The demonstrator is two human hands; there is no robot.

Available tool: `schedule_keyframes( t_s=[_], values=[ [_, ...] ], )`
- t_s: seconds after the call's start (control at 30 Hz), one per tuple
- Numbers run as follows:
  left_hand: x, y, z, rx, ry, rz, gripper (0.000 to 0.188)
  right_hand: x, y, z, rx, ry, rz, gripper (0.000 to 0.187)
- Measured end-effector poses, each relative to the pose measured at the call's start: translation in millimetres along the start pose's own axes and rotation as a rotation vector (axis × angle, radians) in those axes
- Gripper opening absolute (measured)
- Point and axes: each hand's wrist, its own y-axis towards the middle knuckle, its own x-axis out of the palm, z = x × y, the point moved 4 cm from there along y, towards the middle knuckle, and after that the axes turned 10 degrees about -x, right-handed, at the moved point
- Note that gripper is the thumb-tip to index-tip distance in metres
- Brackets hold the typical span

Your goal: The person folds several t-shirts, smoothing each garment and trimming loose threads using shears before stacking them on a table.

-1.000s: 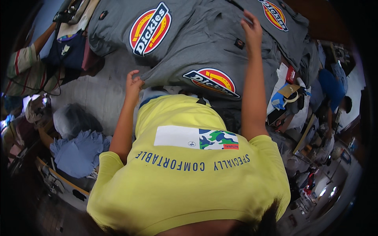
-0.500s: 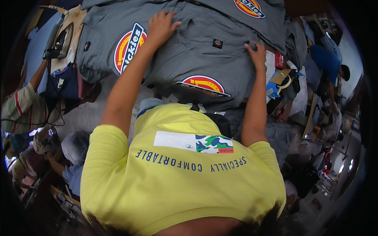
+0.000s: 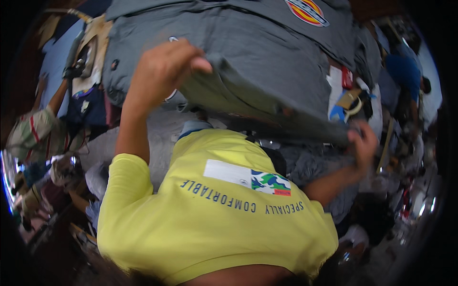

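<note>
A grey garment [image 3: 267, 107] is stretched between my two hands, lifted off the work surface in front of my yellow shirt and blurred by motion. My left hand [image 3: 167, 69] grips its upper left end, fingers curled over the cloth. At the lower right end my right hand [image 3: 365, 143] pinches the other edge. Beneath and beyond, more grey garments [image 3: 248, 43] lie spread flat; one at the far right bears a large red, yellow and white emblem [image 3: 307, 11]. The lifted cloth hides part of the nearer emblem by my left hand.
To the right are a tape roll [image 3: 354, 106], a red box [image 3: 347, 77] and blue scraps. An iron [image 3: 87, 64] stands on a tan pad at the left, beside a co-worker's arm [image 3: 58, 95]. A person in blue [image 3: 403, 71] is at the far right.
Both hands were resting on the flat garment with emblems. Now they hold it raised; my left hand came left and nearer, my right hand moved right and nearer.
</note>
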Motion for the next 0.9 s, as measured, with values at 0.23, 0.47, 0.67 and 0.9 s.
schedule_keyframes(
  t_s=[0.23,0.47,0.67,0.9],
  values=[
    [-39,0,26,0.064,-0.184,0.164,0.027,-25,5,-38,-0.285,-0.092,0.124,0.023],
    [-41,5,4,0.044,-0.290,0.080,0.020,-26,28,-20,-0.861,0.262,-0.137,0.026],
    [97,89,-99,-0.185,0.071,0.071,0.029,67,187,42,-0.215,0.004,-0.054,0.035],
    [205,115,-172,-0.170,0.346,-0.180,0.034,155,245,128,-0.361,-0.201,0.098,0.040]
  ],
)
